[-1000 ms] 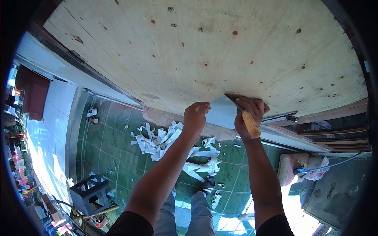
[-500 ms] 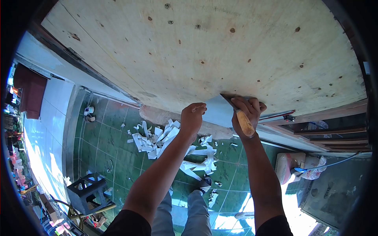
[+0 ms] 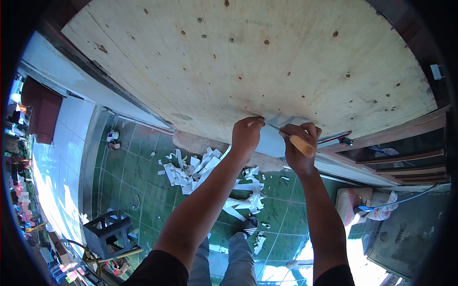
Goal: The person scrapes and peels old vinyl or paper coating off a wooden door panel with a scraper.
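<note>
Knotty plywood panel (image 3: 214, 76) slopes over a green tiled floor (image 3: 155, 209), white strips (image 3: 195, 169) heaped below it. Dark stool (image 3: 107, 233) off to the left; sack (image 3: 350, 205) and smaller bag (image 3: 381, 207) on the right, contents can't be made out from here. White sheet (image 3: 273, 140) sits at the panel's lower edge, between the hands. Right hand (image 3: 292, 155) gripped round a wood-handled scraper (image 3: 303, 146), blade at the sheet, aimed toward the left hand (image 3: 245, 136). Left has fingertips and thumb drawn together near the sheet's edge; can't tell if it's pinching anything. Versus half a second ago: handle swung more sideways, left hand closer to blade.
</note>
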Tool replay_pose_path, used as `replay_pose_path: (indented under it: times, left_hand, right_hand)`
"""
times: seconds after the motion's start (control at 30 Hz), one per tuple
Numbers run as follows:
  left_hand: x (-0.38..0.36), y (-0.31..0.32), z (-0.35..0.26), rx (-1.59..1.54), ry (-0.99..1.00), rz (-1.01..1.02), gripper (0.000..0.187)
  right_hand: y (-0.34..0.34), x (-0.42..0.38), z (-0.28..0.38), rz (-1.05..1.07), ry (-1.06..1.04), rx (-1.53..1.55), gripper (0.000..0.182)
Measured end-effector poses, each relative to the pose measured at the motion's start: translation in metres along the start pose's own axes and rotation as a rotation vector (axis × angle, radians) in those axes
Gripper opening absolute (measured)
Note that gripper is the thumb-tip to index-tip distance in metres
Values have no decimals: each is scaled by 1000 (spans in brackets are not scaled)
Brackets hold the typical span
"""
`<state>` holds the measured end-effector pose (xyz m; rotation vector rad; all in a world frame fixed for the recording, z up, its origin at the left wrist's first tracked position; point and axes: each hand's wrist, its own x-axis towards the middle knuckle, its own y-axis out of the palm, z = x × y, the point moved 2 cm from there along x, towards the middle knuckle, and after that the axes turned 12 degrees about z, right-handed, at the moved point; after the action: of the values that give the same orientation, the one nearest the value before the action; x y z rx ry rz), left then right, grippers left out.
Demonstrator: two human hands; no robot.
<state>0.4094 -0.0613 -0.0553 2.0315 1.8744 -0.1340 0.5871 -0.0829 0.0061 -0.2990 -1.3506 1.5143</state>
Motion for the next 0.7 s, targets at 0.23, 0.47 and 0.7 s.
replay_pose_path:
  times: [0.23, 0.47, 0.7]
  left_hand:
    - [-10, 14, -24, 88, -53, -42, 34]
    - [-5, 26, -10, -42, 46, -188, 29]
    - [-9, 19, 6, -105, 2, -198, 18]
  right_hand:
    - [-74, 9, -8, -37, -202, -164, 25]
    - [-123, 23, -4, 31, -326, -207, 35]
    - [-178, 73, 11, 39, -580, -401, 31]
